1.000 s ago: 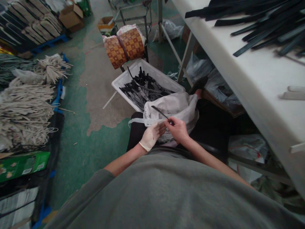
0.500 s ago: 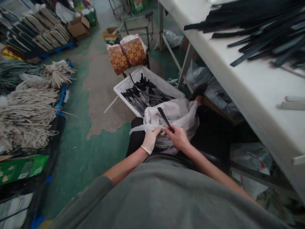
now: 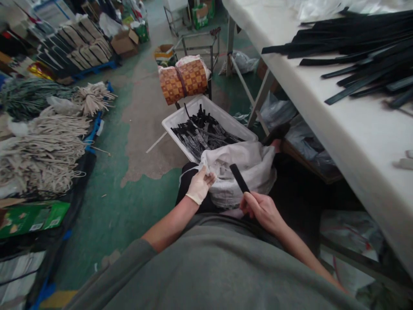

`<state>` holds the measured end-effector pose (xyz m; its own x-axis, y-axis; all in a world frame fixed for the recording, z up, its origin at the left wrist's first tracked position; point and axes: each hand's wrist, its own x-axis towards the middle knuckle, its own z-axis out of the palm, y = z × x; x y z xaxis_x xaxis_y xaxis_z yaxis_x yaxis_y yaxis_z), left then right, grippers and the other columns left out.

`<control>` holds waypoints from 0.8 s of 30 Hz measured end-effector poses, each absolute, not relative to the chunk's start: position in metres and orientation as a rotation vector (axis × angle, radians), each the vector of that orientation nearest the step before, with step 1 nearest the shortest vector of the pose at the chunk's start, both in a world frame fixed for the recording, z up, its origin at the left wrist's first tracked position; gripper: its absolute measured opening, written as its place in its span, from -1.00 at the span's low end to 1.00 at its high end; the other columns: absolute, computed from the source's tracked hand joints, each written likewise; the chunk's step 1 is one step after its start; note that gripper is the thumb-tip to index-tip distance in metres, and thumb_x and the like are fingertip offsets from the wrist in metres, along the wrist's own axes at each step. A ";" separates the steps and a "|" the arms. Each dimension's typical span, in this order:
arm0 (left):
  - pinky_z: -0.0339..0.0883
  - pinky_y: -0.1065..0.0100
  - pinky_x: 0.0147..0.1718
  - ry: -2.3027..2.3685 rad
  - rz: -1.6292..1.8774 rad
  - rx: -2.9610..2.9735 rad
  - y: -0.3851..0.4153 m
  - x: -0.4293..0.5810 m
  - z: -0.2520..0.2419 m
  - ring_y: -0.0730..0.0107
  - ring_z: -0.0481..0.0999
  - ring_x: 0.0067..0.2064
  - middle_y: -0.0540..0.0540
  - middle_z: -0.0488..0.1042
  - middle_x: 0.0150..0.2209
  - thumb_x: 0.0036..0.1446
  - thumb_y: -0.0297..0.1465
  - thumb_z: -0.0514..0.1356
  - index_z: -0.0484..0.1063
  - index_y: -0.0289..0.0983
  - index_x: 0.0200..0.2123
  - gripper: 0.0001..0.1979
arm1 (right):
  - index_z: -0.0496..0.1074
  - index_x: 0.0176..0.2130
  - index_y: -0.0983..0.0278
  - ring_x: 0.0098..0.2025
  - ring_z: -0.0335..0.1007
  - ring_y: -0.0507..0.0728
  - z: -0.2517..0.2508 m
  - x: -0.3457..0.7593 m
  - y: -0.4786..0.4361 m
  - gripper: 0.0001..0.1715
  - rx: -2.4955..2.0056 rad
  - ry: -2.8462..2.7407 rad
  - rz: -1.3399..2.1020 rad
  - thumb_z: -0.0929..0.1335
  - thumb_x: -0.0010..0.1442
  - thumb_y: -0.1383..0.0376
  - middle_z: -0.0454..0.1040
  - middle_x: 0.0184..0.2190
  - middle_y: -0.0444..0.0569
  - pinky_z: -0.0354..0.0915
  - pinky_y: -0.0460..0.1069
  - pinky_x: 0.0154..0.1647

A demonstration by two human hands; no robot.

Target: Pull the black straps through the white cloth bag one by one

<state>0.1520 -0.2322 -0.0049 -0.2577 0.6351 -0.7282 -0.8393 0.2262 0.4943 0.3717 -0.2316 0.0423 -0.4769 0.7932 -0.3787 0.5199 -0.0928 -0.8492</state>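
My right hand (image 3: 263,211) is closed around the lower end of a short, flat black strip (image 3: 239,177), which points up and to the left over a white woven sack (image 3: 258,157). The sack lies open across my lap. At its left rim is my left hand (image 3: 199,186), in a pale thin glove, palm turned up and fingers loosely apart; nothing shows clearly in it. A thin pale band (image 3: 189,169) runs beside its fingers. Just beyond the sack stands a white tub (image 3: 171,128) of black and grey strips (image 3: 201,129).
On the right, a white table (image 3: 322,116) carries a pile of long black strips (image 3: 361,56). A stool with a brown checked cushion (image 3: 183,82) stands behind the tub. Bundles of beige cords (image 3: 41,150) lie on a pallet at left.
My hands have parted: the right has drawn back to the right with the black strip. My left fingers have loosened from the pale band they pinched. The view has shifted slightly.
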 end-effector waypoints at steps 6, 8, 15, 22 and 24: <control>0.34 0.38 -0.23 1.162 1.429 -0.158 -0.233 0.158 0.007 0.40 0.56 -0.32 -0.11 0.56 -0.36 0.13 -0.29 0.30 0.45 -0.33 -0.36 -0.80 | 0.43 -0.53 0.27 -0.52 0.40 0.08 0.050 0.357 -0.239 -0.44 -1.414 -2.209 1.556 0.14 0.30 0.08 0.47 -0.59 -0.08 0.20 -0.08 -0.44; 0.34 0.38 -0.23 1.144 1.424 -0.145 -0.234 0.159 0.008 0.40 0.56 -0.32 -0.11 0.56 -0.35 0.14 -0.29 0.30 0.46 -0.33 -0.36 -0.80 | 0.44 -0.53 0.27 -0.51 0.40 0.08 0.048 0.354 -0.236 -0.44 -1.433 -2.216 1.542 0.13 0.31 0.07 0.46 -0.61 -0.09 0.20 -0.08 -0.43; 0.35 0.35 -0.27 1.070 1.437 -0.086 -0.238 0.160 0.003 0.41 0.52 -0.37 -0.04 0.52 -0.44 -0.07 -0.34 0.43 0.41 -0.31 -0.45 -0.74 | 0.45 -0.54 0.28 -0.57 0.37 0.06 0.043 0.351 -0.226 -0.39 -1.450 -2.289 1.598 0.13 0.33 0.05 0.46 -0.62 -0.08 0.19 -0.08 -0.45; 0.37 0.35 -0.30 1.045 1.270 -0.048 -0.263 0.172 -0.001 0.39 0.51 -0.38 -0.07 0.52 -0.43 -0.13 -0.33 0.46 0.46 -0.34 -0.41 -0.71 | 0.42 -0.49 0.30 -0.65 0.33 0.00 0.047 0.330 -0.212 -0.42 -1.314 -2.308 1.899 0.11 0.34 0.07 0.51 -0.54 -0.07 0.22 -0.09 -0.51; 0.37 0.36 -0.32 1.032 1.259 -0.064 -0.269 0.170 0.000 0.39 0.51 -0.39 -0.08 0.52 -0.43 -0.12 -0.31 0.46 0.47 -0.35 -0.40 -0.70 | 0.45 -0.40 0.30 -0.65 0.33 0.00 0.048 0.326 -0.207 -0.51 -1.296 -2.335 1.884 0.15 0.32 0.10 0.55 -0.48 -0.06 0.22 -0.09 -0.54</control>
